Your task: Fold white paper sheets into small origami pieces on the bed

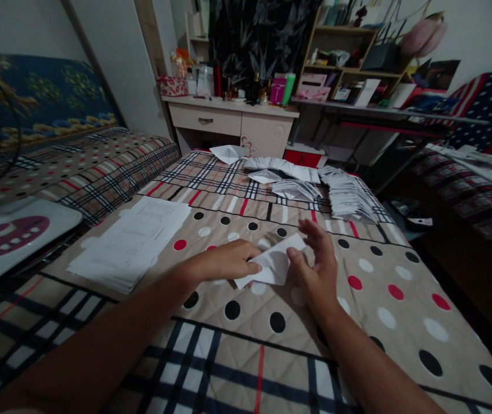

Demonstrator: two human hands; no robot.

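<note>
A folded sheet of white paper [274,261] lies at a slant low over the dotted bedspread, between my two hands. My left hand [231,261] is closed on its left end, with the thumb and curled fingers at the edge. My right hand [318,270] is at the other end, its thumb touching the paper and its fingers raised and spread apart. To the left rests a loose stack of printed sheets [136,238]. Beyond my hands lie folded paper pieces, in a long row [284,168], a smaller bundle [298,190] and a thick pile [349,192].
The quilted bedspread [246,356] covers the surface under my hands. One folded paper [229,153] sits at its far edge. A white plastic stool with a pink oval [62,230] stands left. Behind are a cluttered white dresser [211,119] and a shelved desk [349,72].
</note>
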